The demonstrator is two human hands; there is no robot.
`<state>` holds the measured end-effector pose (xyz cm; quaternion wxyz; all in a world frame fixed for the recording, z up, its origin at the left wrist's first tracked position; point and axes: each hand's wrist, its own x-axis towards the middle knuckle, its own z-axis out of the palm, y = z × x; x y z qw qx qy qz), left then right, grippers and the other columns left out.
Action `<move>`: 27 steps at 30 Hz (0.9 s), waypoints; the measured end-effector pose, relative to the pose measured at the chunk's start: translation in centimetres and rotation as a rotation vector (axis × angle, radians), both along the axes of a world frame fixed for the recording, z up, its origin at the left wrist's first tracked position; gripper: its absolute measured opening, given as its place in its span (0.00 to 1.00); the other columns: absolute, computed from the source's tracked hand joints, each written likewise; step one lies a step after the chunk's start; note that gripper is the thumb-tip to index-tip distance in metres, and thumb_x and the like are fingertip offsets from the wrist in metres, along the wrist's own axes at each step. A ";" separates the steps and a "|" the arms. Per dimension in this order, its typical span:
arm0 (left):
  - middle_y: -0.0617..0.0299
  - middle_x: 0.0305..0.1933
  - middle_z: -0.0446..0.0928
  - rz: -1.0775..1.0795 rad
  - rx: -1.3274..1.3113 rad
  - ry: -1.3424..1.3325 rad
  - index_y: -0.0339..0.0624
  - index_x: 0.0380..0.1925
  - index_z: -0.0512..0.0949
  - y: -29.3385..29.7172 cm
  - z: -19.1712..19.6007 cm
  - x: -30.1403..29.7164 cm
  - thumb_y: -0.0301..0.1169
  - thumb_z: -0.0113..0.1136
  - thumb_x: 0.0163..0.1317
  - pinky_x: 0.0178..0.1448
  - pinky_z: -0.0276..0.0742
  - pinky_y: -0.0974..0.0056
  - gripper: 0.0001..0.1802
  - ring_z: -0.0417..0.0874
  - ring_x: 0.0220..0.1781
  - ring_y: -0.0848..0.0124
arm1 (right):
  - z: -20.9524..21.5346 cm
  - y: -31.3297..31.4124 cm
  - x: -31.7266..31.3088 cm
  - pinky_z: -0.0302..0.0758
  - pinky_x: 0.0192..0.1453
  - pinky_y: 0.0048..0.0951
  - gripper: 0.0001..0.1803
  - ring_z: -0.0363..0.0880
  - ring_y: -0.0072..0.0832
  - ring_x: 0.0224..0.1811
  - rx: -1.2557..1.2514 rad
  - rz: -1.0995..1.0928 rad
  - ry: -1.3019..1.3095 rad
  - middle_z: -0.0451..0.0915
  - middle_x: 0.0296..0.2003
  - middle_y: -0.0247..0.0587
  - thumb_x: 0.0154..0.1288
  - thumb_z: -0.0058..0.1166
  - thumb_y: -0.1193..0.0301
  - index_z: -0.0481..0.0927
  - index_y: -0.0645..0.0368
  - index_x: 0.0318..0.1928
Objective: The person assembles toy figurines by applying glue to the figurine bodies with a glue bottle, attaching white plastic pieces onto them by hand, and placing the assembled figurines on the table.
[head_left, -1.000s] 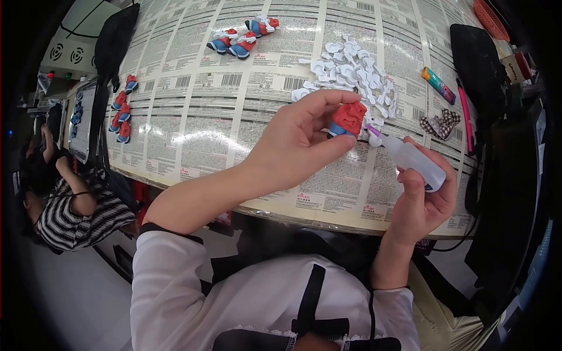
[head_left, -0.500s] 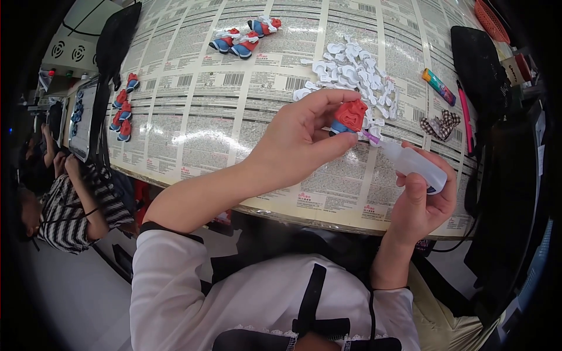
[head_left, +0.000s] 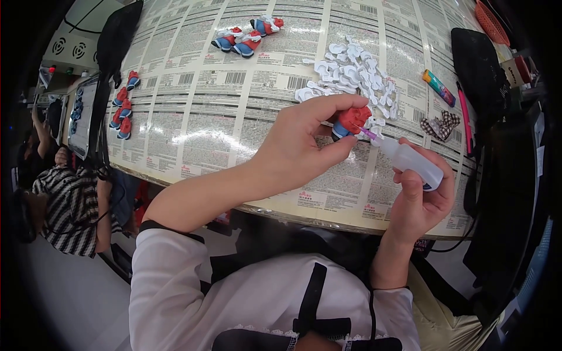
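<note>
Between the thumb and fingers of my left hand is a small red and blue figurine, lifted over the table. My right hand grips a translucent white squeeze bottle. Its thin purple nozzle points left, with the tip at the figurine's red part; whether it touches I cannot tell. Just beyond my hands lies a heap of white moulded pieces. Farther back, a few red and blue figurines with white pieces on them lie together. More red and blue figurines form a row at the left edge.
The table is covered with printed sheets. On the right lie a colourful tube-shaped item, a checked cloth scrap, a pink pen-like stick and a black pouch. Another person in a striped top sits at the left.
My left hand has turned the figurine slightly, and the nozzle tip now meets a different spot on its red part. The person at the left has shifted posture.
</note>
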<state>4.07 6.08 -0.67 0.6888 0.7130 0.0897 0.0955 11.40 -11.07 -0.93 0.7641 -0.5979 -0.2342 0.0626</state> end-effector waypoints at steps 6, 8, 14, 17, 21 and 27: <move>0.60 0.50 0.71 0.007 0.003 0.018 0.37 0.56 0.65 0.0 -0.1 0.0 0.16 0.55 0.55 0.53 0.71 0.71 0.26 0.73 0.51 0.75 | -0.5 0.0 0.1 0.76 0.31 0.21 0.20 0.80 0.30 0.33 -0.087 -0.036 -0.121 0.78 0.38 0.54 0.54 0.61 0.69 0.72 0.70 0.43; 0.60 0.50 0.71 0.012 -0.014 0.002 0.37 0.56 0.65 0.0 -0.3 0.0 0.16 0.55 0.56 0.53 0.71 0.71 0.26 0.73 0.51 0.75 | -0.5 0.0 0.1 0.76 0.31 0.21 0.20 0.80 0.30 0.33 -0.088 -0.034 -0.121 0.78 0.37 0.53 0.54 0.62 0.69 0.72 0.70 0.42; 0.59 0.50 0.71 0.020 -0.110 0.029 0.36 0.55 0.65 0.2 0.0 0.2 0.16 0.55 0.55 0.52 0.71 0.70 0.25 0.73 0.50 0.76 | 0.6 0.0 0.6 0.77 0.40 0.27 0.16 0.80 0.31 0.36 0.007 -0.129 -0.049 0.78 0.33 0.44 0.52 0.61 0.75 0.72 0.67 0.41; 0.58 0.50 0.72 0.052 -0.179 0.036 0.35 0.55 0.65 0.2 0.1 0.3 0.16 0.55 0.55 0.51 0.72 0.70 0.25 0.74 0.49 0.76 | 0.8 0.8 1.2 0.77 0.41 0.29 0.15 0.79 0.31 0.36 0.006 -0.168 0.041 0.78 0.30 0.41 0.51 0.61 0.78 0.72 0.66 0.38; 0.56 0.49 0.73 0.185 -0.234 -0.004 0.33 0.55 0.64 0.8 0.0 0.4 0.18 0.55 0.55 0.50 0.73 0.70 0.25 0.76 0.47 0.74 | 0.8 1.9 1.7 0.75 0.36 0.28 0.11 0.78 0.27 0.31 -0.232 -0.134 0.099 0.76 0.27 0.40 0.51 0.59 0.78 0.72 0.65 0.34; 0.53 0.48 0.73 0.326 -0.322 -0.044 0.33 0.56 0.62 1.4 0.0 0.5 0.22 0.56 0.57 0.47 0.74 0.70 0.26 0.78 0.43 0.71 | 0.3 2.7 1.2 0.67 0.31 0.20 0.09 0.71 0.18 0.28 -1.021 -0.058 -0.428 0.77 0.30 0.35 0.54 0.56 0.79 0.74 0.64 0.37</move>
